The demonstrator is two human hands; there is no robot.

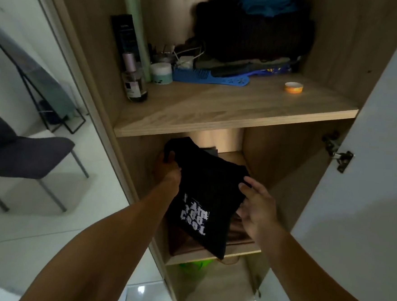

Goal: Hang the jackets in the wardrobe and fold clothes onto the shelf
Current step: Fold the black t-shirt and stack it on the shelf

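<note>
Judged to be the shelving step: folded black cotton T-shirt with white block lettering [203, 197] halfway into the lower wooden wardrobe shelf [239, 252], lying tilted over a folded brown soft garment [186, 241] already stacked there. Left hand [171, 169] curled round the far left edge of the black shirt, gripping it. Right hand [257, 208] at the shirt's right edge, fingers loosely bent against the cloth; whether pinching or only steadying could not be told. Next move likely called for lowering the shirt flat on the brown pile, squaring edges, letting go without dragging folds loose. Limp, matte fabric, prone to slump. Above, on the pale grained laminate upper shelf [231, 110]: blue plastic comb [209, 78], small orange-rimmed round tin [293, 87], dark glass bottle [136, 85], heaped dark clothes [252, 34].
</note>
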